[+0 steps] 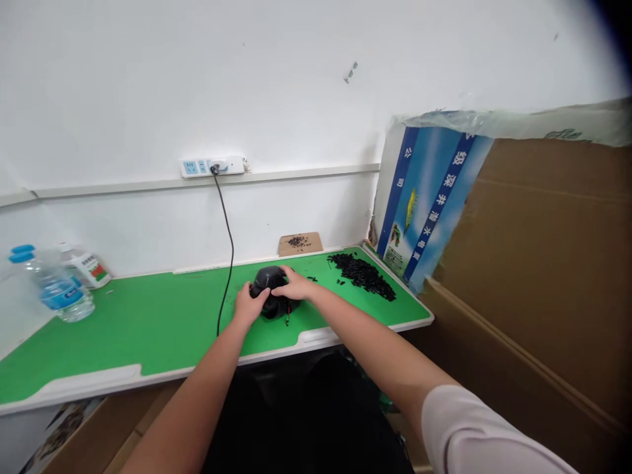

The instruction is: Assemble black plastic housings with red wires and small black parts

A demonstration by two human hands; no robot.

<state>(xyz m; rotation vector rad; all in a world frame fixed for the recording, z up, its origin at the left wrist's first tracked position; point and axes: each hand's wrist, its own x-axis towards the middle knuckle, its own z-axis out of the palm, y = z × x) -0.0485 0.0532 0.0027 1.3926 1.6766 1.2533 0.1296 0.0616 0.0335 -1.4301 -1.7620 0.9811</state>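
A rounded, glossy black object (pixel 269 275) with a short thin wire (pixel 288 316), partly red, rests on the green tabletop. I cannot make out its exact kind. My left hand (pixel 251 305) is closed on its left side, thumb pointing inward over the front. From the right, my right hand (pixel 295 286) grips it, fingers over the top and thumb on the front near the other thumb. Parts of the object are hidden behind my fingers. To the right of it lies a heap of small black pieces (pixel 363 273).
A cardboard piece (pixel 300 244) with tiny dark bits lies by the wall. A black cord (pixel 230 243) runs from the power strip (pixel 213 166) onto the tabletop (pixel 162 313). Bottles (pixel 64 293) stand at the left; large cardboard (pixel 538 237) rises at the right.
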